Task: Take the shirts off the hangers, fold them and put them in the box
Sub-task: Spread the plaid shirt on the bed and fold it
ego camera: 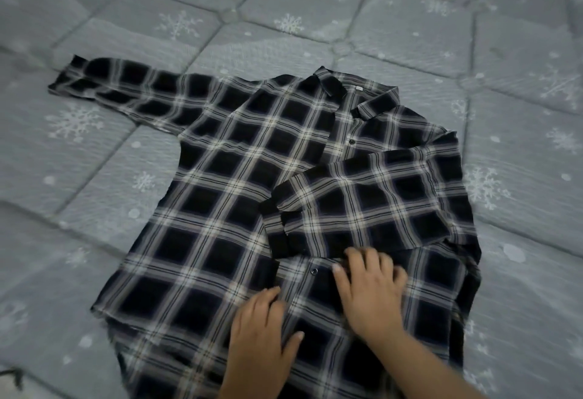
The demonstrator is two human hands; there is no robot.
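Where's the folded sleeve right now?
In the head view, the folded sleeve lies across the right half of the shirt, below the collar and just above the right hand.

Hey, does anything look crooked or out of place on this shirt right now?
Nothing damaged. The plaid shirt lies askew on the quilt, only half folded: one sleeve is across the front, the other sleeve is spread out. Both hands rest near the hem.

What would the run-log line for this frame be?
stage: folding | item: dark plaid button-up shirt flat on snowflake-print quilted bedding | right sleeve folded in, left sleeve out | left hand, right hand pressing front
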